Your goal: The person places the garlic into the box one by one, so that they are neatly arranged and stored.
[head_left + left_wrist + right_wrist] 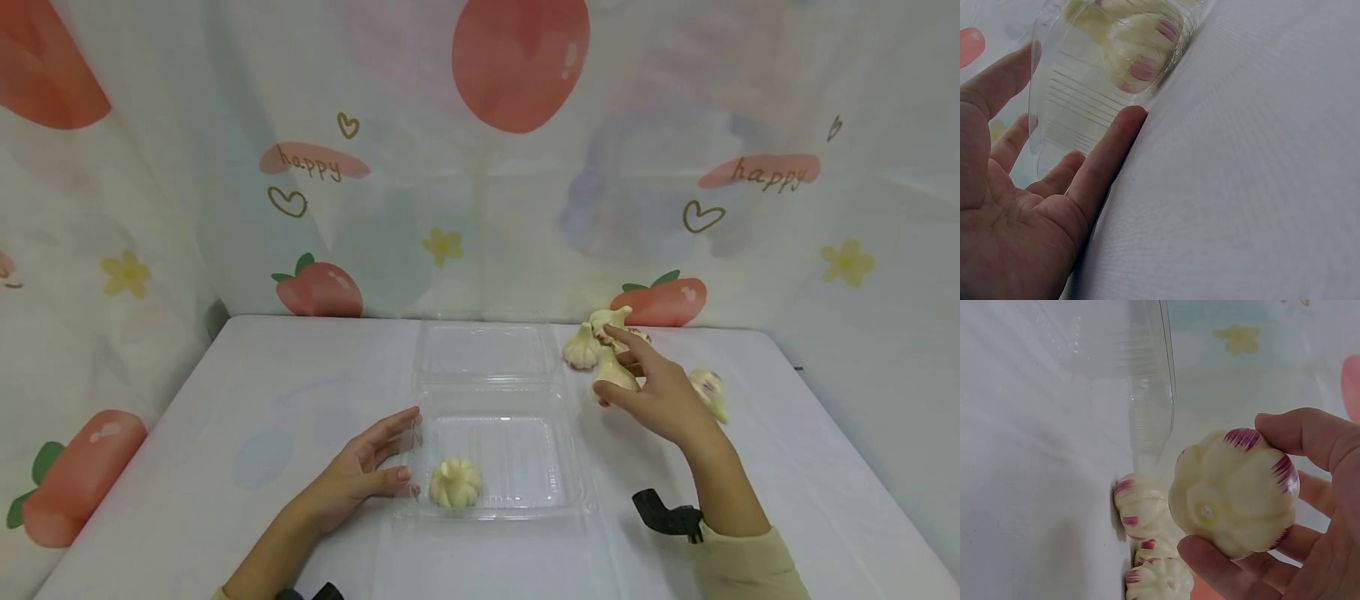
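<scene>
A clear plastic clamshell box lies opened on the table, its lid toward the back. Inside its near left corner sits a garlic bulb, showing purple streaks in the left wrist view. My left hand rests against the box's left side with fingers spread and fairly straight. At the back right, my right hand pinches another garlic bulb between thumb and fingers. In the right wrist view it is held off the table, its round base turned to the camera.
Behind the right hand, several more garlic bulbs cluster near the table's back edge. One separate bulb lies to the right, partly behind the wrist. A printed curtain stands behind the white-covered table.
</scene>
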`<action>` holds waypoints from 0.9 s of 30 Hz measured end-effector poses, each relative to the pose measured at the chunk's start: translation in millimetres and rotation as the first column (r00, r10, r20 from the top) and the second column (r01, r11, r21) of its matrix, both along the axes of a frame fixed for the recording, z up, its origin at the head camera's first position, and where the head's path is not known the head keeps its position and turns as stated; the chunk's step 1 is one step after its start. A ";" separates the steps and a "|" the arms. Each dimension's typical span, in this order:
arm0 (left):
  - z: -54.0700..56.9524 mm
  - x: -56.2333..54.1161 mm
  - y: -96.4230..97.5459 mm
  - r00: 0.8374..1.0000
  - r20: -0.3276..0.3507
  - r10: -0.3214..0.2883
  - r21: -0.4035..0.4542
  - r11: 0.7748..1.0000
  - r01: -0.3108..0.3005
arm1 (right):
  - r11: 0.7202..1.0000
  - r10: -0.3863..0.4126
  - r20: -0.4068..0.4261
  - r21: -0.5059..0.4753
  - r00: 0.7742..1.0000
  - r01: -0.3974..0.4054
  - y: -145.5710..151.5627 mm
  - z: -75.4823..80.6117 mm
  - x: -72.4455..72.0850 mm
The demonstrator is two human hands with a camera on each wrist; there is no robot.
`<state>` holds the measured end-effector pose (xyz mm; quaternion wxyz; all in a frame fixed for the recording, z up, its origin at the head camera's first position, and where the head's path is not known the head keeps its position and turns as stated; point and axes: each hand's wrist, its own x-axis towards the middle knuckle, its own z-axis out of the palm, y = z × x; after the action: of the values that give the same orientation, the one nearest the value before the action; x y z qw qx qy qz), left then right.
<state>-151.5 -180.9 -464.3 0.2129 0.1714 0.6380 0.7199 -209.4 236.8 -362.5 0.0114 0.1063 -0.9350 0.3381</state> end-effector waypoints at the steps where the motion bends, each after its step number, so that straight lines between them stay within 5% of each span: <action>1: -0.2 0.0 -0.1 1.000 0.000 0.001 -0.001 1.000 -0.001 | 1.000 -0.002 0.001 -0.003 1.000 0.002 -0.9 0.7 0.3; 15: 0.4 0.6 -0.2 1.000 -0.004 0.002 -0.001 1.000 -0.002 | 1.000 -0.004 -0.077 -0.005 0.997 0.003 -6.2 2.3 2.0; 27: 3.0 1.3 0.0 1.000 -0.007 0.005 -0.002 1.000 -0.005 | 0.998 0.023 -0.030 -0.055 0.999 -0.024 -17.5 8.5 8.0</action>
<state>-150.2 -180.9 -461.3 0.2091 0.1719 0.6398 0.7193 -201.4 219.3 -354.1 0.0240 0.1217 -0.9237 0.3625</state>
